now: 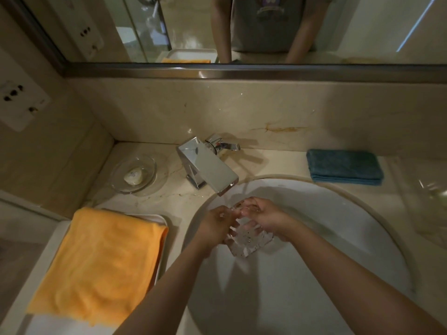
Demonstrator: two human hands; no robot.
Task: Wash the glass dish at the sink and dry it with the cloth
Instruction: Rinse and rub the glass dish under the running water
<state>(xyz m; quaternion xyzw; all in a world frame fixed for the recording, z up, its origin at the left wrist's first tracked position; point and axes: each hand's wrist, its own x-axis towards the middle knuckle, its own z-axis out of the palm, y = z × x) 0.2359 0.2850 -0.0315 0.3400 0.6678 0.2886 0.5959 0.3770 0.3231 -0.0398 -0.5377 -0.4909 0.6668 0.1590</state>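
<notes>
Glass, square and wet, the dish (249, 238) sits over the sink (338, 228) under the tap (210, 165), gripped between the left hand (216, 223) and right hand (262, 215), fingers of both curled round its edges; water seems to run, though blur hides it. Orange cloth (101, 262) lies near left, blue cloth (344, 166) far right on the surface (399, 213).

Both hands, the left hand (217, 223) and the right hand (263, 217), crowd the middle of the sink (338, 238) around the glass dish (249, 240), directly under the faucet (208, 165) spout, which overhangs the back rim. The front and right parts of the basin lie open. On the counter, an orange towel (101, 262) fills the left side, a soap dish (134, 175) sits behind it, and a blue cloth (344, 166) lies at back right.
</notes>
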